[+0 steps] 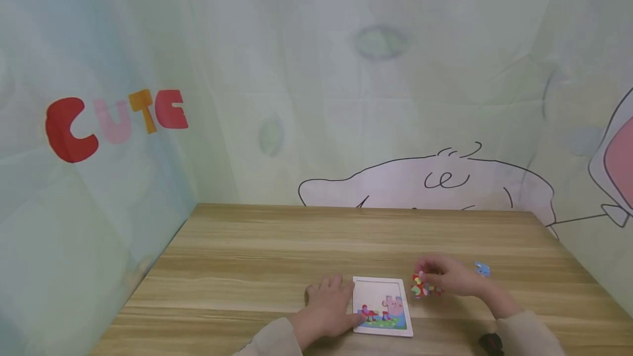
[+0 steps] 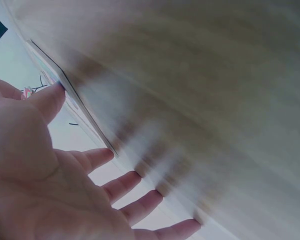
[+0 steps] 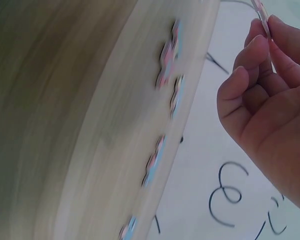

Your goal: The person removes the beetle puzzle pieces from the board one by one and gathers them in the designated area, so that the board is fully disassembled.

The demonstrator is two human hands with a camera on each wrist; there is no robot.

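A white-framed jigsaw board (image 1: pixel 371 291) lies on the table, with several pieces placed along its lower part and right side, showing a pink pig's face, red shapes and green ground. My left hand (image 1: pixel 327 307) rests at the board's left edge. Its thumb touches the board's lower left, and its spread fingertips touch the table. Between thumb and fingertips my right hand (image 1: pixel 454 276) pinches a puzzle piece (image 3: pixel 262 14), seen nearly edge-on in the right wrist view. Loose puzzle pieces (image 1: pixel 418 291) lie below that hand, partly covered by it in the head view.
Beyond the right hand lies a separate blue puzzle piece (image 1: pixel 482 269). A small dark object (image 1: pixel 491 343) sits near the right sleeve at the front of the wooden table (image 1: pixel 277 235). Printed curtains (image 1: pixel 306 70) hang behind and at both sides.
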